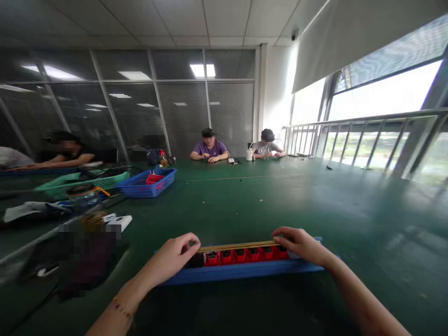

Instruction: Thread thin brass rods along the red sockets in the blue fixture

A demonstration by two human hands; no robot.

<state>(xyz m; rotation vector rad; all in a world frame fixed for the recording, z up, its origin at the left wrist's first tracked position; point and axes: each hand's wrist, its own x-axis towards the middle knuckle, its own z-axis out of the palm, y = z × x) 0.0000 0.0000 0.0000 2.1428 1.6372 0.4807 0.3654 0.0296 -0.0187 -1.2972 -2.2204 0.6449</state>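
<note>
Over the green table [297, 196] near bright windows [385, 91], left hand [177, 252] and right hand [299, 241] pinch a yellowish strip [238, 246]

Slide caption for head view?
Left hand and right hand hold a yellowish strip between them along red bins in a blue tray.

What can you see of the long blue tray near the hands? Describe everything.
The blue tray, long, narrow and plastic-looking, lies crosswise on the green table. Inside is a row of red boxes with dark contents. The left hand and right hand are near its ends; whether they touch it is unclear.
</note>
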